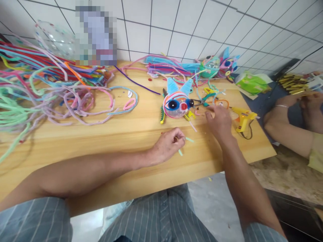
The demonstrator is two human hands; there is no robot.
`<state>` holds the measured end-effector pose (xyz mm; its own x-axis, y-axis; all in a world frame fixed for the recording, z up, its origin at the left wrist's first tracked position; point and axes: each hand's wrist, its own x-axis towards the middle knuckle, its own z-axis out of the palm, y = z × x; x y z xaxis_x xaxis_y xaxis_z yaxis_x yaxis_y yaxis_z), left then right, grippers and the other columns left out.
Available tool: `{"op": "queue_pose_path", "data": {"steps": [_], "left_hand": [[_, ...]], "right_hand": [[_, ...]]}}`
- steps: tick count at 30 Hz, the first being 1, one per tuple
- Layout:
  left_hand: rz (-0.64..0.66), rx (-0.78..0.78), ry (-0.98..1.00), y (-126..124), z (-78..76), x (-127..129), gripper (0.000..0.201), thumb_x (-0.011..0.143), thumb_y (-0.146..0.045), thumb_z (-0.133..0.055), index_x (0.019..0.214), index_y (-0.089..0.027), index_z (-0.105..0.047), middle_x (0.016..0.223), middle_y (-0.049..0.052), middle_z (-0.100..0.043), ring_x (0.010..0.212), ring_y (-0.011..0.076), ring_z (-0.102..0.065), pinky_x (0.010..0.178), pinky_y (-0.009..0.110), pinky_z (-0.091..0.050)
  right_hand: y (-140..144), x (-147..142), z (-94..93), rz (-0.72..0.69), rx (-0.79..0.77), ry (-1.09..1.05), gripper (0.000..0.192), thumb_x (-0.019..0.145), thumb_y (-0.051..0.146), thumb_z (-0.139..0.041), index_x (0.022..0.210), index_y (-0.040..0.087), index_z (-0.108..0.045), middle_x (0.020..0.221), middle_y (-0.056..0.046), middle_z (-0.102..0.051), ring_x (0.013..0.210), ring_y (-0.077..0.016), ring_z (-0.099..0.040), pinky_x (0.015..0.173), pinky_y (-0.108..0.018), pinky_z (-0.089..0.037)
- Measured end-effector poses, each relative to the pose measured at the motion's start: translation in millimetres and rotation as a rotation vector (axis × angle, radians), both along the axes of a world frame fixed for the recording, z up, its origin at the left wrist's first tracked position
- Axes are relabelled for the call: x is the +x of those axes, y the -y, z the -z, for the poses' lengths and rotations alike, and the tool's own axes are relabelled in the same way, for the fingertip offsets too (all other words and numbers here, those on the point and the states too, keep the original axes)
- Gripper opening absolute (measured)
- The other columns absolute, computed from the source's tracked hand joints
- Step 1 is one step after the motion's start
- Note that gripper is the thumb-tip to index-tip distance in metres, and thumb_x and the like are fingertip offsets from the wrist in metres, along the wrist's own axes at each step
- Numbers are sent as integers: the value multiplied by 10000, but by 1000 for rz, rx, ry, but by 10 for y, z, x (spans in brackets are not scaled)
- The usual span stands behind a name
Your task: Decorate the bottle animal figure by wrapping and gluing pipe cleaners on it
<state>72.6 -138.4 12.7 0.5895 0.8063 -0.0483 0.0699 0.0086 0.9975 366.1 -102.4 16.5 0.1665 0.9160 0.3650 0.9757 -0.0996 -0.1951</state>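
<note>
My left hand (166, 145) is closed in a pinch above the table, holding a short pale green pipe cleaner (189, 139) whose ends stick out past the fingers. Beyond it sits a clear ball decorated as an animal head (180, 113), with blue pipe-cleaner ears, big blue-and-black eyes and a red nose. My right hand (220, 121) hovers to the right of the ball, thumb and index finger apart, nearest a pair of pliers (209, 96) with green handles. A green-and-yellow tool handle (162, 114) pokes out left of the ball.
A yellow glue gun (244, 121) lies near the table's right end. Piles of coloured pipe cleaners (50, 97) spread over the left, with another bundle (171, 65) along the tiled wall. A second decorated head (227, 65) stands at the back. Another person's arms (287, 124) are at the right.
</note>
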Motion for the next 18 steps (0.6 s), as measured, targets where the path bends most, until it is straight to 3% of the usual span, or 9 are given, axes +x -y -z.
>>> {"op": "queue_pose_path", "data": {"steps": [4,9,14,18], "left_hand": [[21,-2,13,-9,14,13,74,933,-223,-617,866,-193,-607,747,-55,-622,661,97,-531,649,228,-412],[32,-2,19,-19,-43,17,102,925,-193,-615,828,-198,-587,713,-60,-590,663,103,-524,662,230,-408],[47,-17,28,-6,-51,16,121,948,-213,-612,832,-204,-582,675,-69,-542,637,105,-494,637,228,-396],[34,7,30,-1,-7,24,95,934,-200,-605,840,-203,-597,702,-58,-574,650,111,-509,625,226,-399]], "right_hand": [[-452,202,-63,64,-158,55,288,917,272,-569,1074,168,-788,1204,-240,-783,1207,-410,-673,1090,-570,-487],[-682,320,-94,30,-208,-66,124,810,267,-668,885,222,-756,1063,-160,-813,1105,-371,-702,1038,-523,-508],[-759,456,-246,30,-77,-294,195,872,407,-641,952,246,-718,951,-70,-793,906,-280,-712,868,-455,-574],[-835,494,-500,-33,204,-733,367,831,633,-671,942,288,-618,885,-23,-701,818,-227,-643,826,-452,-571]]}}
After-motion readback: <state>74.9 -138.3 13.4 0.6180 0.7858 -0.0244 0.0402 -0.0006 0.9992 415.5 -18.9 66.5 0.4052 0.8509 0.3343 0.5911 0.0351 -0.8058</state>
